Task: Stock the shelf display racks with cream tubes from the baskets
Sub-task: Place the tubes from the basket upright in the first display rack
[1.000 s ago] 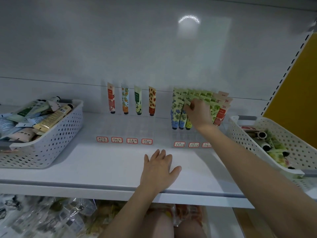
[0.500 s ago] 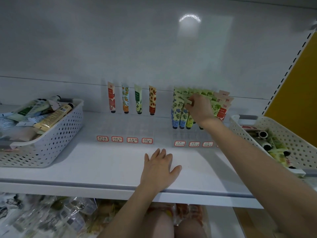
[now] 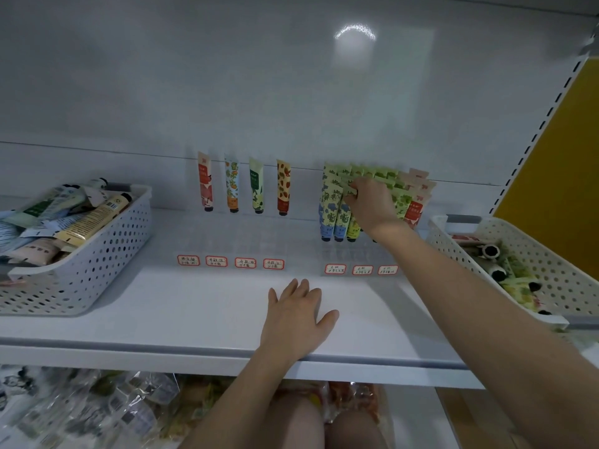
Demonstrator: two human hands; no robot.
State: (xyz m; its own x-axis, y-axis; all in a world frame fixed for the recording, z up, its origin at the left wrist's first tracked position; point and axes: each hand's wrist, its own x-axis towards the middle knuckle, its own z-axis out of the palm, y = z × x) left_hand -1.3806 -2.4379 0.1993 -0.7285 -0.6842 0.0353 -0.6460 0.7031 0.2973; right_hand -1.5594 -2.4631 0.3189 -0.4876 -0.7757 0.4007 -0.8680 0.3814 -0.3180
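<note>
- The left basket (image 3: pixel 97 273) sits at the shelf's left end, piled high with mixed cream tubes (image 3: pixel 87 218). Its far left side is cut off by the frame, so much stock appears left to place.
- The left display rack (image 3: pixel 227 238) is clear plastic and hard to make out. Only four single tubes (image 3: pixel 258 186) stand at its back, one per lane, and the lanes in front look unfilled. Red-edged labels (image 3: pixel 245 262) line its front, but their writing is too small to read.
- The left hand (image 3: pixel 296 322) rests flat on the shelf (image 3: pixel 194 312) near the front edge, with its fingers straight and lightly spread, holding nothing.
- The right display rack holds packed rows of tubes (image 3: pixel 334 209), blue-patterned, green and pink. It looks far fuller than the left one.
- The right hand (image 3: pixel 371 207) reaches into those rows, its fingers curled and pinching the top of a green tube (image 3: pixel 346 186). The hand hides the tube's lower end, so whether it is seated cannot be told.
- The right basket (image 3: pixel 551 280) is tilted and cut off at the frame's edge. A few tubes lie inside (image 3: pixel 505 264).
</note>
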